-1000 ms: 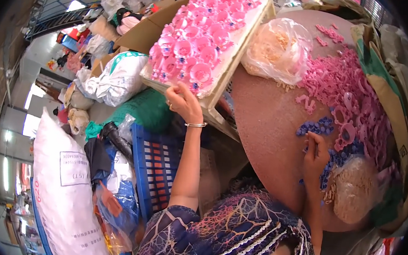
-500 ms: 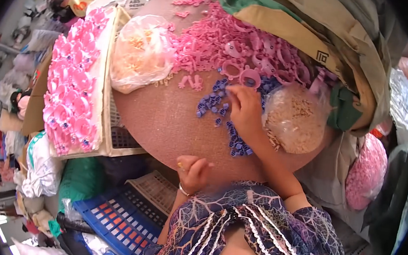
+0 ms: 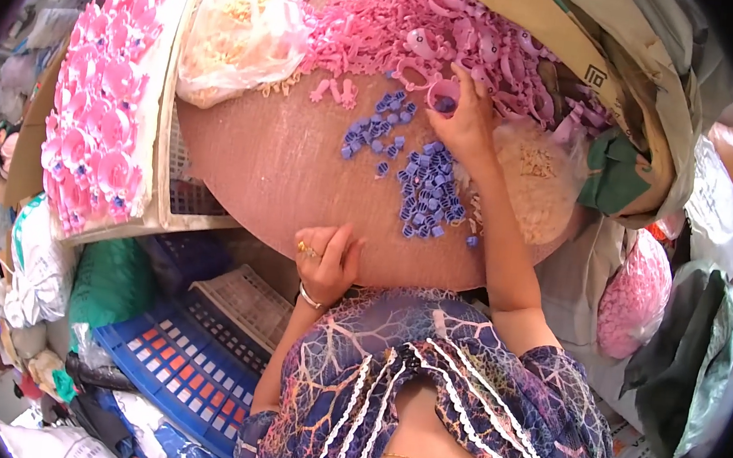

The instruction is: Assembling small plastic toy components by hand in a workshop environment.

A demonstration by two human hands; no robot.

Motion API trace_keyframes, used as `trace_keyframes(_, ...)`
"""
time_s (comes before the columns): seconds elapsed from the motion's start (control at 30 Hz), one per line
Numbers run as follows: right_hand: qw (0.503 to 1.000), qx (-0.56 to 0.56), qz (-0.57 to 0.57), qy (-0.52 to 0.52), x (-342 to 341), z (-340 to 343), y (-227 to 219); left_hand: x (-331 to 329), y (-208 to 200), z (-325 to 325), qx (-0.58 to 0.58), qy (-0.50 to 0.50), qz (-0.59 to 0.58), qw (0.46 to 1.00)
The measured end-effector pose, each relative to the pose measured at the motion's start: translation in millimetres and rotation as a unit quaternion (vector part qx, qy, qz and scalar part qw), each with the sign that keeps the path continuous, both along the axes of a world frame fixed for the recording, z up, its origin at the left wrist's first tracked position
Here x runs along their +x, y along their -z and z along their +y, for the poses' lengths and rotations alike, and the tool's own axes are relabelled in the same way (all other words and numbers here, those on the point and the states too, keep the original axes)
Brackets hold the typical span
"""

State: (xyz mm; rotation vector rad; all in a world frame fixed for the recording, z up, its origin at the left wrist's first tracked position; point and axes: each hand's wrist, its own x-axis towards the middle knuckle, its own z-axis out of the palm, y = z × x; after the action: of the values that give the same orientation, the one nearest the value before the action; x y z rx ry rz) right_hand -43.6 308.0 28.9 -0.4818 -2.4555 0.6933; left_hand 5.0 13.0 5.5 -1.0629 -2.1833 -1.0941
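Note:
My right hand [image 3: 467, 124] is closed on a pink ring-shaped plastic piece [image 3: 442, 97], at the near edge of a heap of pink plastic parts [image 3: 375, 33]. Small blue plastic pieces [image 3: 429, 191] lie loose on the round table [image 3: 302, 171], below and left of that hand. By the table's near edge, my left hand [image 3: 325, 260] is curled closed, a ring on one finger; whatever its fingers may hold is hidden. Several larger pink rings with eye-like dots [image 3: 421, 42] lie in the heap beyond my right hand.
A clear bag of pale small parts [image 3: 243, 39] rests at the table's left, another bag of beige parts [image 3: 534, 183] at the right. Left of the table, a pale crate [image 3: 160, 159] bears rows of pink pieces. A blue basket [image 3: 189, 362] stands below; brown sacking [image 3: 621, 112] borders the right.
My right hand has moved up and right from the blue pieces to the pink heap and now grips a pink ring-shaped piece. My left hand stays closed near the table edge. The view has shifted.

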Motion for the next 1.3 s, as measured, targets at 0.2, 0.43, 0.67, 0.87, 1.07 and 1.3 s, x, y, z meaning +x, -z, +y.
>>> trace_keyframes(0.2,0.982,-0.154,0.043,-0.103,21,-77,-30,5,6,-6,0.004,-0.04,0.012,0.999)
trace_keyframes(0.43,0.975,-0.154,-0.041,-0.152,45,-130,-6,6,7,2,-0.043,-0.131,-0.063,0.988)
trace_keyframes(0.67,0.983,0.015,-0.071,-0.17,34,-70,-10,5,1,5,-0.077,-0.173,-0.052,0.981)
trace_keyframes(0.87,0.98,0.121,-0.024,-0.158,29,-75,-2,4,-2,6,-0.076,-0.176,-0.053,0.98)
trace_keyframes(1.07,0.944,-0.171,-0.007,-0.282,46,-121,-36,5,14,4,0.031,-0.159,-0.049,0.986)
trace_keyframes(1.3,0.959,0.026,-0.016,-0.281,62,-145,-17,4,14,1,0.055,-0.128,-0.053,0.989)
